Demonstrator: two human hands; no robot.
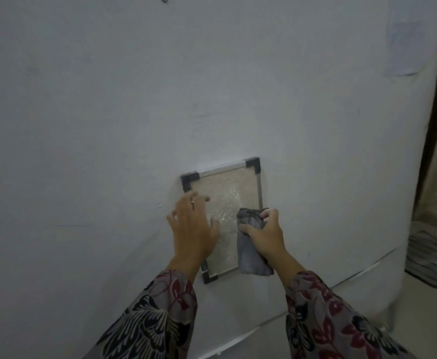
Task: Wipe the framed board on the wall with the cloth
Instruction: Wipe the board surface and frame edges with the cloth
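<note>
Right fingers (265,215) curled tight round a bunched grey cloth (251,244), its top wad pinched against the lower right part of the framed board (227,200), its loose tail hanging down over the board's bottom right corner. Right hand (266,235) pressing in from the right edge, wrist angled up out of a floral sleeve (341,322).

Left fingers (199,200) spread wide and holding nothing, laid over the board's left rail just below the upper left black corner piece, apparently bracing the frame against the wall (108,99); actual contact hard to confirm through the blur. Ring visible on one finger. Left hand (194,226) covering much of the left edge.

Board itself hung low on the pale wall, slightly tilted, silver rails with black corners, textured pale panel showing between the two hands.

Step in hand, judging by the pose: wiping under way at the lower right. Next move likely calls for sweeping the cloth across and up the uncovered middle and top, with steady pressure from the bracing hand to stop the frame swinging.
</note>
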